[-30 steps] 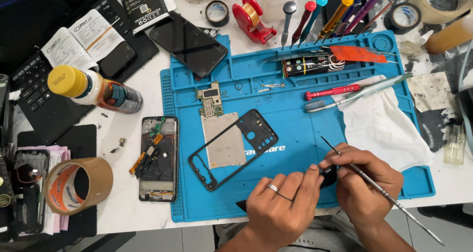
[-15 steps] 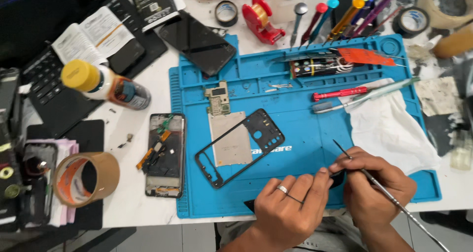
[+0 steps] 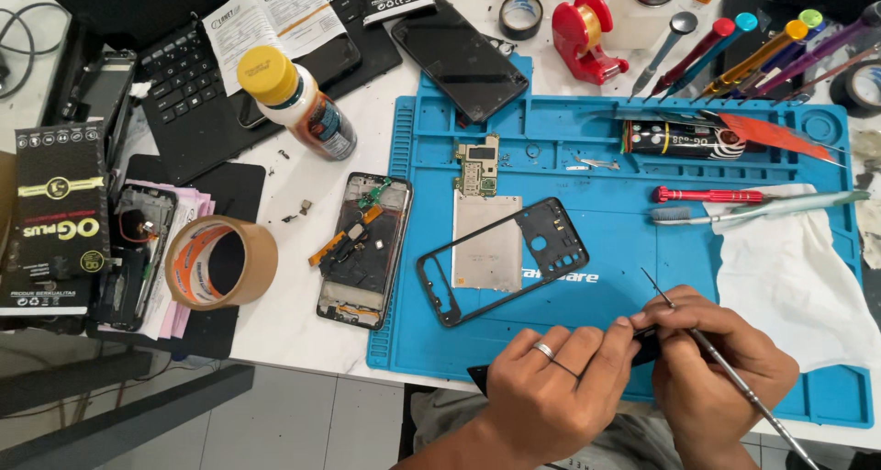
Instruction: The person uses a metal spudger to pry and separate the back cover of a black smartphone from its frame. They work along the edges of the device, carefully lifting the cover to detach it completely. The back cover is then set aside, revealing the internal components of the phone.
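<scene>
I see a small dark part [image 3: 647, 343] pinched between both hands at the lower centre of the frame, over the blue mat [image 3: 422, 250]; I judge it light, thin and fragile, best gripped by its edges; my left hand [image 3: 551, 387] closes narrowly on it; my right hand [image 3: 720, 364] also holds slim metal tweezers [image 3: 734, 383]; against the earlier frames, both hands look unmoved, only the view has shifted; the black phone frame [image 3: 500, 259] lies just above.

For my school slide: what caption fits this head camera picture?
Both hands, left hand and right hand, pinch a small dark part over a blue repair mat, the right also holding thin tweezers.
</scene>
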